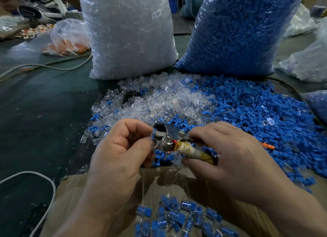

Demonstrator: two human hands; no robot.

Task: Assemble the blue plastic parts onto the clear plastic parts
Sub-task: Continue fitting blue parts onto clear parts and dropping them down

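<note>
Small-parts assembly workshop: bulk sacks of clear parts (127, 33) and blue parts (237, 31) (one labelled SJ-017) on a worktable (44, 112)

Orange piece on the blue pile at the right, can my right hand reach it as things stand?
Probably, but not freely. The orange piece lies uncovered atop the blue parts, close beside the right hand; that hand grips the wrapped tool handle and would likely need to release it first.

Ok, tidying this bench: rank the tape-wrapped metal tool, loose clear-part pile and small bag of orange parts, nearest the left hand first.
1. Tape-wrapped metal tool: in the left hand.
2. Loose clear-part pile: just beyond.
3. Small bag of orange parts: far back left.
</note>
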